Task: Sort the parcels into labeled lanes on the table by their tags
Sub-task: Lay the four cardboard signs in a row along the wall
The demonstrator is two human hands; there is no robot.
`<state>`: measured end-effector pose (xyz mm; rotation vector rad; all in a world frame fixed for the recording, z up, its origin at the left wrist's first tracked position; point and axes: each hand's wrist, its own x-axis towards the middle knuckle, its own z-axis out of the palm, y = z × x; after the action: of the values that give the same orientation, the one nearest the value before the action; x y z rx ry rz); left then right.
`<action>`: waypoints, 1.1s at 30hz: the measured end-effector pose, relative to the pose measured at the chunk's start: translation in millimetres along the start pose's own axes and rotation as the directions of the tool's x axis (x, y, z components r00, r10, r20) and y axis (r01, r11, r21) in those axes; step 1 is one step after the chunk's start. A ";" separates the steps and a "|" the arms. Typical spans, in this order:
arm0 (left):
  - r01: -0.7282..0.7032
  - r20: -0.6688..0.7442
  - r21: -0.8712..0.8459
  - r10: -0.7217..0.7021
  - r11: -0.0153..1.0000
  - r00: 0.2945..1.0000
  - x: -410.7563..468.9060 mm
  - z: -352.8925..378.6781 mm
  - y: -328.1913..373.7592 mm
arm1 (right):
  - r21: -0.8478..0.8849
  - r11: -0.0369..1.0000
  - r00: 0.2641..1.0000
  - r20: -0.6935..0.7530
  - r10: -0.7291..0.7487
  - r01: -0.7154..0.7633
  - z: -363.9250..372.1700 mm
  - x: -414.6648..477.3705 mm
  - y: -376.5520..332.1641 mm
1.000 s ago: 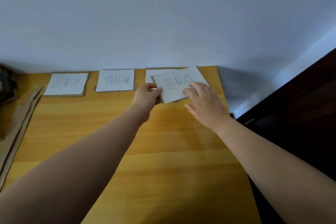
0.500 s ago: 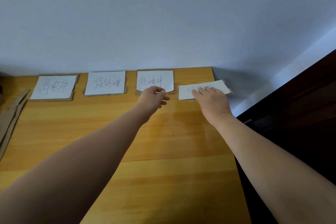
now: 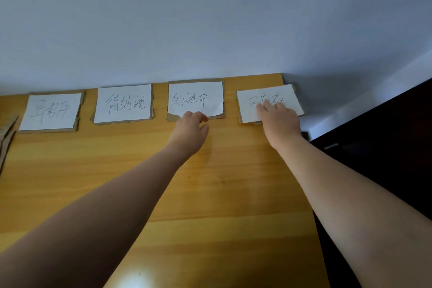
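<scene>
The right hand (image 3: 279,121) is covering the lower middle of the fourth label card (image 3: 268,103), so its handwriting is reading only in part. The left hand (image 3: 190,132) is masking the near edge of the third label card (image 3: 196,99); whether its fingertips are touching the paper cannot be told. Cardboard strips (image 3: 7,140) are running off the left edge. The desk (image 3: 222,194) is being cut off at the bottom and left. Both forearms are leaving the view below. A small dark object (image 3: 305,134) beyond the desk's right corner is too small to identify.

Both hands reach forward, left (image 3: 190,127) curled, right (image 3: 279,119) flat.
</scene>
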<state>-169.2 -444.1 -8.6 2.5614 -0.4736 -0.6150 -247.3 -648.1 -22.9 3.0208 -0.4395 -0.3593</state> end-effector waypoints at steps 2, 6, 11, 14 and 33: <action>-0.009 0.012 0.010 0.009 1.000 1.000 4.1 3.4 0.9 | 0.007 1.000 1.000 0.024 0.021 -0.021 0.8 5.4 1.0; -0.012 0.019 0.011 0.012 1.000 1.000 11.4 7.2 -0.4 | 0.049 0.997 0.995 0.087 0.058 -0.062 0.8 17.9 -1.1; -0.065 0.000 0.145 0.066 0.987 0.998 16.5 3.8 -4.0 | 0.091 0.989 0.983 0.154 0.100 -0.115 -1.0 32.5 -7.8; -0.098 0.041 0.345 0.090 0.933 0.995 15.6 2.4 -6.7 | 0.140 0.984 0.981 0.176 0.084 -0.110 0.5 34.7 -8.1; 0.060 0.143 0.402 -0.128 0.914 0.981 21.6 -2.5 -2.1 | 0.212 0.969 0.950 0.308 0.056 -0.126 2.2 28.2 -22.6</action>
<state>-149.3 -450.6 -15.0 2.9440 -0.5839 -0.8476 -215.3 -634.6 -33.5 3.1585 -0.6841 -0.8215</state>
